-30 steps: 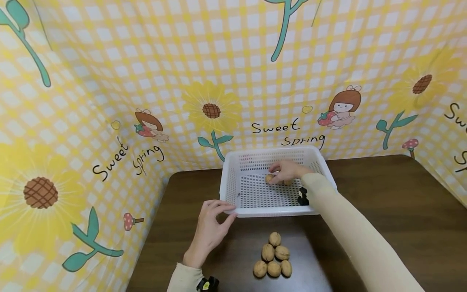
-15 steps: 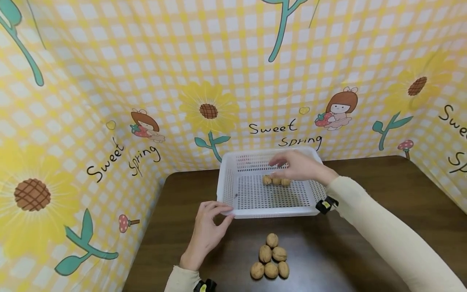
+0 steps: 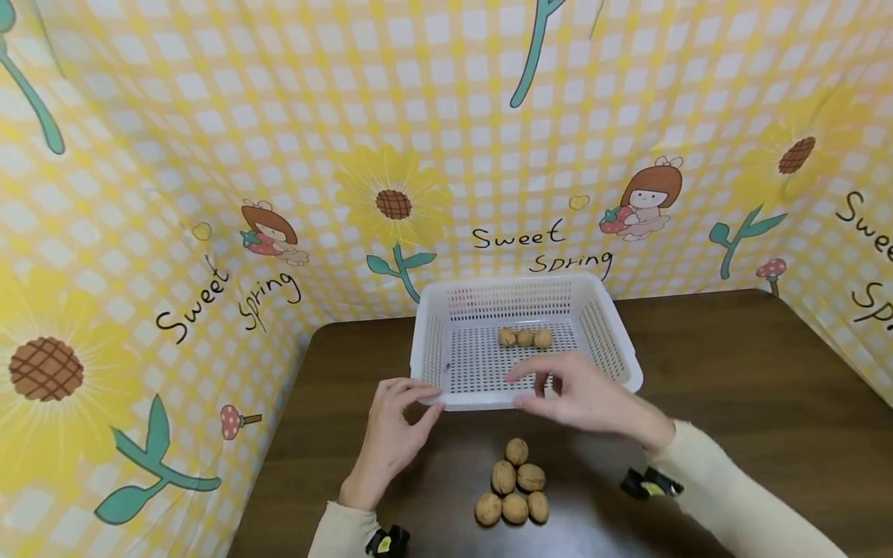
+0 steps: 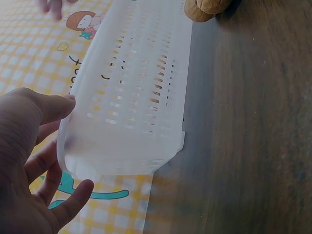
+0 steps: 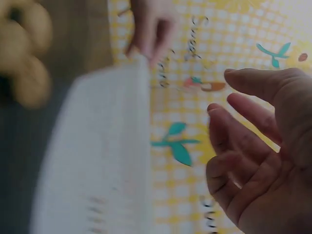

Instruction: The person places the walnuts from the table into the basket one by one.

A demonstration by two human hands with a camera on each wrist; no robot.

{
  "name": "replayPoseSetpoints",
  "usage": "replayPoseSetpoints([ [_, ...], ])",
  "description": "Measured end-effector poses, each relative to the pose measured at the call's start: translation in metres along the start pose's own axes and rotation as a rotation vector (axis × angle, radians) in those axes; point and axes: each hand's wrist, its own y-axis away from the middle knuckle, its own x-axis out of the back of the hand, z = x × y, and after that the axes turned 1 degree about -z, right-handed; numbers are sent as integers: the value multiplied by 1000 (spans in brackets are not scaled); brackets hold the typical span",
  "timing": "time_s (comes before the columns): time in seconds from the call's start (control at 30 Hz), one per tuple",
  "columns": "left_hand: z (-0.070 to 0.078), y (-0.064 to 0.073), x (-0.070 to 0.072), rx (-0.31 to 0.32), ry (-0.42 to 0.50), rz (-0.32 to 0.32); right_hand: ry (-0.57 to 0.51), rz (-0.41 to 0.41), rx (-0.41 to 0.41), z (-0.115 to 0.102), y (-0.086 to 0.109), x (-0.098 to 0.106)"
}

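A white perforated plastic basket stands at the back of the table, and a row of 3 walnuts lies inside it. At its front left corner my left hand pinches the rim between thumb and fingers; the left wrist view shows the thumb on the rim. My right hand hovers over the front rim, fingers loosely bent and holding nothing. In the right wrist view its fingertips stand apart from the thumb. In front of the basket, several walnuts form a triangle on the table.
The dark wooden table runs to both sides of the basket. Right behind the basket hangs a yellow checked cloth with printed flowers, and it also closes off the left side.
My right hand has let go of a walnut in the basket's row and drawn back toward the front rim. The left hand keeps its place on the corner.
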Motion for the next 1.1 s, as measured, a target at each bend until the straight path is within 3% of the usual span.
replayPoseSetpoints([
  [0.23,-3,0,-2,-21,-3,15,-198,-75,-44,21,53,-41],
  [0.47,-4,0,-3,-10,3,11,-286,-131,-153,47,82,-59],
  [0.8,-4,-1,-4,21,13,-6,-308,-207,-241,61,91,-74],
  [1.1,-5,-1,-4,0,7,2,-258,-200,-230,62,91,-77],
])
